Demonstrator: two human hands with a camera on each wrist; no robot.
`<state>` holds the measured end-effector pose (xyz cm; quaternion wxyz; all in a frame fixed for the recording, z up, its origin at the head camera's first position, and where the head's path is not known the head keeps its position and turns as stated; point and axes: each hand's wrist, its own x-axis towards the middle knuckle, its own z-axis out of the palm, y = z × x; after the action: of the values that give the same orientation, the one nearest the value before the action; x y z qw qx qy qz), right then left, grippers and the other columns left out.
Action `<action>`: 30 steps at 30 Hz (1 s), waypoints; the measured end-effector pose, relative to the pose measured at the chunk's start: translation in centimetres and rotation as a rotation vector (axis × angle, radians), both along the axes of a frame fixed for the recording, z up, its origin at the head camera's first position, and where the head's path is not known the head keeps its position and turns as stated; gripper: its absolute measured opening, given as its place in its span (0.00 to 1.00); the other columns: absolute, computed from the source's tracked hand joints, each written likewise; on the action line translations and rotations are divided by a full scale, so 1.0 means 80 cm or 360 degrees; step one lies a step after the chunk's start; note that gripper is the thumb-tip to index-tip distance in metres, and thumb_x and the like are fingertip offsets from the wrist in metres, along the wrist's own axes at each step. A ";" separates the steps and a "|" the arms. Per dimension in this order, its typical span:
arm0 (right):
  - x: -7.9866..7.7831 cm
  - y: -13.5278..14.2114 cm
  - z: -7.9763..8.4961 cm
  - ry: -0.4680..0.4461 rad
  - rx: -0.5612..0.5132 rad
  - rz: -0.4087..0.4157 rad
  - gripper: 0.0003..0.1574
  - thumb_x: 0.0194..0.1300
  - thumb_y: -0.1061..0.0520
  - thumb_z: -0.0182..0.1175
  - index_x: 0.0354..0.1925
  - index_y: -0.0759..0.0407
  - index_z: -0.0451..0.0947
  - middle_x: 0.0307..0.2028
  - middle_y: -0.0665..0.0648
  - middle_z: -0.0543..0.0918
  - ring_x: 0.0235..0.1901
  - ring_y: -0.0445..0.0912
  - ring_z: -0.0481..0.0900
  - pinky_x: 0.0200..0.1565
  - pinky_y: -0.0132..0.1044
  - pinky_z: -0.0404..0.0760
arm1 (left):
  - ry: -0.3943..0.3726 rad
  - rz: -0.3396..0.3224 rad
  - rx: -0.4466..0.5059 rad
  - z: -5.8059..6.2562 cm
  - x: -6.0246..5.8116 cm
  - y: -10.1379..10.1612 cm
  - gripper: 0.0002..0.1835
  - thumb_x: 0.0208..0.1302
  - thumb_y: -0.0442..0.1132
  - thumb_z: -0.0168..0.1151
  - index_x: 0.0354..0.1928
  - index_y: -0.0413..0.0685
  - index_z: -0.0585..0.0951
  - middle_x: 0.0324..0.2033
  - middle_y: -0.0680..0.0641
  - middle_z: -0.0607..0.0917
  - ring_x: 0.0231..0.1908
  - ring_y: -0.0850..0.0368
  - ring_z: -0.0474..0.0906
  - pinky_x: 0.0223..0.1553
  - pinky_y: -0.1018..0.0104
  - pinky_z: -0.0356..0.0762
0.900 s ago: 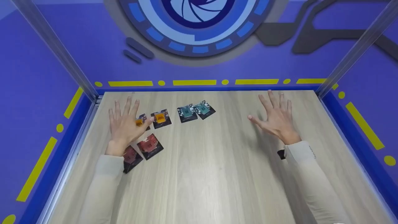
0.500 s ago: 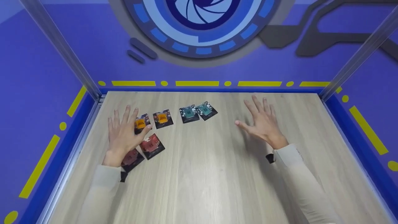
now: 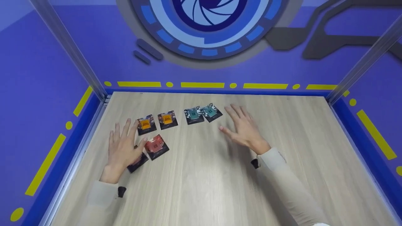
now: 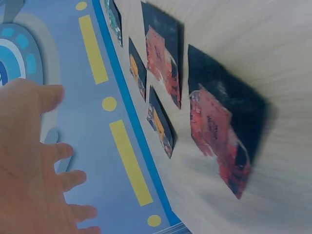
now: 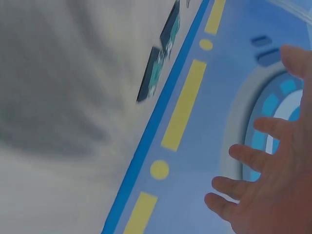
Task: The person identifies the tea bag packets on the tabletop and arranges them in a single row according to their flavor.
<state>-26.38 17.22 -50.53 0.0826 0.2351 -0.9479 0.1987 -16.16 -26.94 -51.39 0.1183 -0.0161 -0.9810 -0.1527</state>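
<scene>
Flat square packets lie on the table in colour pairs. Two teal packets (image 3: 194, 115) touch side by side near the back. To their left are two packets with orange centres (image 3: 168, 120), a small gap apart. In front of these lie two red packets (image 3: 156, 147), the left one partly hidden by my left hand (image 3: 122, 149). That hand hovers over it with fingers spread, holding nothing; in the left wrist view both red packets (image 4: 214, 122) show fully. My right hand (image 3: 245, 128), fingers spread and also holding nothing, hovers just right of the teal packets.
The wood-grain table (image 3: 201, 185) is enclosed by a purple back wall (image 3: 201, 73) and side walls with yellow marks. Metal posts (image 3: 73, 53) stand at the back corners. Beige sleeves cover both forearms.
My right hand has moved left across the table toward the teal packets. My left hand has drawn back toward me, uncovering the orange packets. The packets keep their arrangement.
</scene>
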 end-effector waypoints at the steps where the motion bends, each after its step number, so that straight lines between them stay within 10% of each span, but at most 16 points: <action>1: 0.002 -0.007 -0.002 -0.0012 -0.0014 0.0026 0.52 0.66 0.27 0.54 0.79 0.41 0.51 0.79 0.57 0.51 0.75 0.66 0.48 0.69 0.70 0.50 | -0.0001 0.0001 0.0002 -0.002 0.004 -0.001 0.41 0.69 0.59 0.57 0.78 0.52 0.58 0.77 0.37 0.54 0.74 0.25 0.40 0.70 0.28 0.38; 30: 0.037 -0.216 -0.056 -0.0033 0.0215 0.0518 0.40 0.77 0.34 0.42 0.78 0.49 0.55 0.77 0.60 0.54 0.75 0.62 0.53 0.73 0.56 0.55 | -0.0241 -0.0019 0.0122 -0.047 0.064 0.001 0.35 0.69 0.48 0.61 0.74 0.42 0.64 0.73 0.33 0.61 0.72 0.24 0.51 0.66 0.28 0.54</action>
<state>-23.39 -0.03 -55.01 0.0237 0.3883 -0.9093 0.1478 -11.01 -26.82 -55.15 0.0435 -0.0059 -0.9805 -0.1915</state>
